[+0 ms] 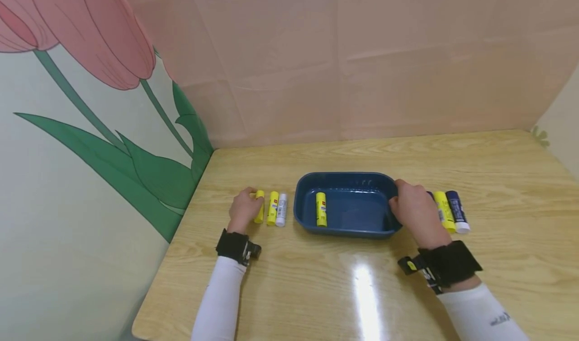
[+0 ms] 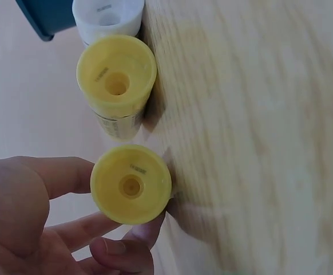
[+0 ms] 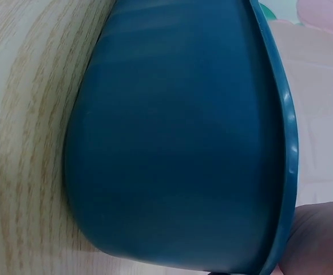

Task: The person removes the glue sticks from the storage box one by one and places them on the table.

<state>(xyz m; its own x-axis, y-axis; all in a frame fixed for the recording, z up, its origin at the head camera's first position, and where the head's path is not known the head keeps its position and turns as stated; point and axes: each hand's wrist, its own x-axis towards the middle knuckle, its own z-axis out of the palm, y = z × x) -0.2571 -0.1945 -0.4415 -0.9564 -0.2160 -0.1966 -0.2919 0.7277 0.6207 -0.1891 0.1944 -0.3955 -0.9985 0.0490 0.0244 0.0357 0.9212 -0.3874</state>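
My left hand (image 1: 244, 210) holds a yellow glue stick (image 2: 131, 197) between thumb and fingers, at the left end of a short row on the table. Beside it lie another yellow glue stick (image 1: 273, 208) and a white one (image 1: 281, 210). With my right hand (image 1: 417, 211) I grip the right end of a dark blue plastic tray (image 1: 348, 234), fingers over its rim. Inside the tray, toward its left end, lies one yellow glue stick (image 1: 321, 209). In the right wrist view the tray's outer wall (image 3: 178, 143) fills most of the picture.
Right of the tray, next to my right forearm, lie a yellow glue stick (image 1: 445, 212) and a dark blue one with a white end (image 1: 458, 211); another is mostly hidden by the hand. Behind the wooden table (image 1: 316, 285) hangs a pink cloth (image 1: 362, 69). A tulip-painted wall (image 1: 90, 195) borders the left.
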